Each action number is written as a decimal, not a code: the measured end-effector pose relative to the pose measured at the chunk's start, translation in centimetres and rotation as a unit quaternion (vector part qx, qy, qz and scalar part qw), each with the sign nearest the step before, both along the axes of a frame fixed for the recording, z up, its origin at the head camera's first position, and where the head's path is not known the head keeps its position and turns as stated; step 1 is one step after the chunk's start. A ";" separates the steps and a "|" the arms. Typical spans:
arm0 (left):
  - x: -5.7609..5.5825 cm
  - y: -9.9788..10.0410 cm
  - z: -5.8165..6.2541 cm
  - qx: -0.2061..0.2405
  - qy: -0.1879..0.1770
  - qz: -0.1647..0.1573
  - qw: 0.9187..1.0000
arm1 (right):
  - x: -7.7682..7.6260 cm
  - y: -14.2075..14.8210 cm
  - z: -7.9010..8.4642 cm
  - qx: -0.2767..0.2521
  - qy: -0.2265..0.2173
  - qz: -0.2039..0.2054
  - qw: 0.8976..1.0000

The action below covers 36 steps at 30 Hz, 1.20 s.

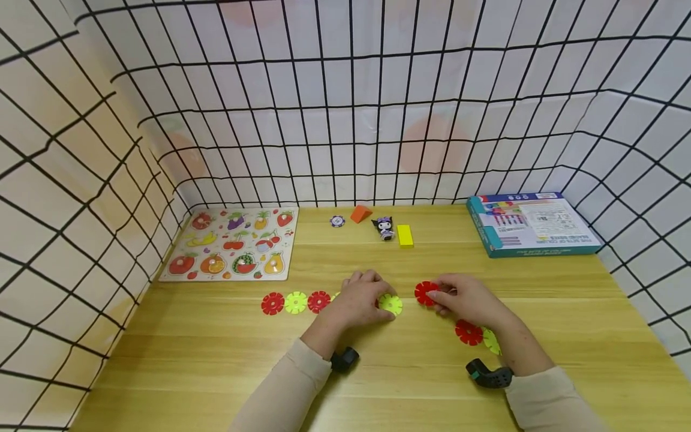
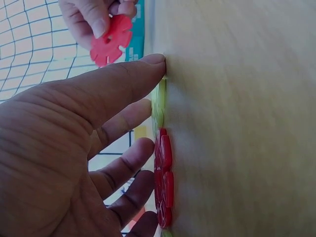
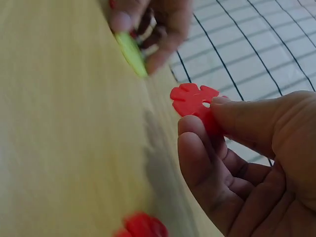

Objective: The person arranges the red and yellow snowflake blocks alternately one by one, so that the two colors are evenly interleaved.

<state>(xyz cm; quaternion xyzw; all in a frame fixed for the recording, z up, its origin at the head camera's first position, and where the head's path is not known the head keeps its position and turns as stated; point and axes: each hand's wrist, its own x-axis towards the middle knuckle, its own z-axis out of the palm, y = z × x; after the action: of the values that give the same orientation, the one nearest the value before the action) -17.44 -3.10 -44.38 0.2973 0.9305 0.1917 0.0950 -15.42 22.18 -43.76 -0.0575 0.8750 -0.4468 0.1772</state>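
Observation:
My left hand (image 1: 360,300) is over the right end of a row of slotted interlocking discs, its thumb and forefinger at opposite edges of a yellow-green disc (image 1: 393,305) lying on the table. Part of the row is hidden beneath this hand; a red disc (image 1: 272,303), a yellow-green one (image 1: 296,303) and another red one (image 1: 319,301) show to its left. Just across from it, my right hand (image 1: 466,298) pinches a red disc (image 3: 195,101) between thumb and fingers, raised above the table. Near the right wrist lie a red disc (image 1: 468,332) and a partly covered yellow-green disc (image 1: 492,341).
A fruit puzzle board (image 1: 229,245) lies at the back left, a boxed set (image 1: 534,225) at the back right. Between them are a poker chip (image 1: 337,221), an orange block (image 1: 360,213), a small figurine (image 1: 384,228) and a yellow block (image 1: 405,236). Black wire mesh (image 1: 351,144) encloses the table.

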 end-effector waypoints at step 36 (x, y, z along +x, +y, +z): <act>-0.1 0.2 -0.2 -0.005 -0.007 -0.005 1.000 | 0.3 6.1 2.1 0.127 0.042 0.014 0.991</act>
<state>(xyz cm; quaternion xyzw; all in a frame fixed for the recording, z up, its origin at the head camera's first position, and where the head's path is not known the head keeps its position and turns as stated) -17.53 -2.89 -44.55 0.3006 0.9292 0.1885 0.1038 -15.08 28.29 -41.62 -0.0653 0.9304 -0.3269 0.1523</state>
